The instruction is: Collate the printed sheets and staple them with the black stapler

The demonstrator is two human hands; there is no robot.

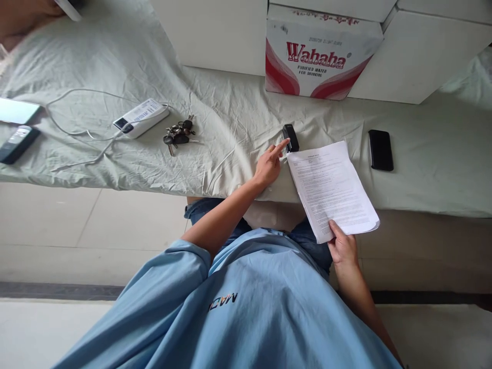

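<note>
My right hand (342,246) grips the lower edge of a stack of printed paper sheets (330,189), thumb on top. The stack slants across the front edge of the cloth-covered surface, its near end sticking out past it. At its upper left corner lies a small black stapler (291,138). My left hand (269,165) reaches there with the index finger stretched out, its tip touching the stapler's left side. The other fingers are partly curled, with nothing seen in them. Whether the sheet corner lies inside the stapler's jaws cannot be made out.
A black phone (381,150) lies right of the papers. Keys (180,134), a white power bank (141,118) with a cable, and a dark box-shaped device (19,144) lie leftward. A Wahaha carton (321,56) and white boxes stand behind. Part of another person (31,20) shows upper left.
</note>
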